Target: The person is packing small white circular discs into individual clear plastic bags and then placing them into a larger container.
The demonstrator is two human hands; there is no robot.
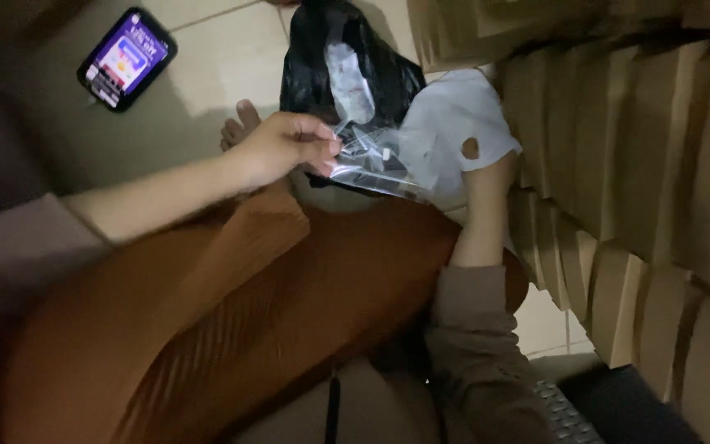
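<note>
My fingers [322, 141] on the left hand [277, 148] were pinched shut on the near edge of a clear plastic pouch [371, 160], holding it over my lap in orange ribbed trousers [248, 296], with something small and pale just visible inside the film. My right hand I could not see — it was buried inside a white plastic bag [454, 123] that had a round hole torn in its side, so I cannot tell whether those fingers were clenched or loose; only the forearm [480, 218] showed below it. The pinch took only a corner of slick film, and I judged the pouch could slide free and drop to the tiled floor [207, 57] if the right hand tugged the white bag against it. The hole looked like a weak spot too — a hard pull might widen it and spill whatever lay inside. A black bag [330, 57] sat just behind, touching the clear film, so things could tangle. Stacked cardboard boxes [634, 148] stood close on my right, near enough for an elbow to knock, and a lit phone [127, 57] lay well apart on the floor.
</note>
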